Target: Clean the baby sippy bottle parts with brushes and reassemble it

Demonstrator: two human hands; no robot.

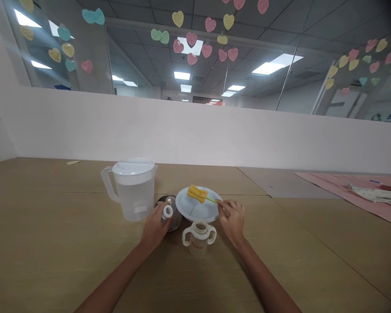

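Observation:
My right hand (pixel 232 219) pinches the thin green handle of a bottle brush with a yellow sponge head (pixel 197 193). The sponge head is over the pale blue plate (pixel 185 212); whether it touches the plate I cannot tell. My left hand (pixel 154 228) is wrapped round a small clear bottle with a white ringed mouth (pixel 167 211), tilted toward me. Behind that hand is a shiny metal bowl (pixel 175 222), partly covered by the fingers. In front of the plate stands a clear baby bottle with two white handles (pixel 199 237), open at the top.
A lidded clear plastic pitcher (pixel 135 191) of what looks like water stands at the left. At the far right a pink cloth (pixel 332 184) carries a crumpled pale item and a blue pen. A white wall (pixel 195 134) bounds the table's back.

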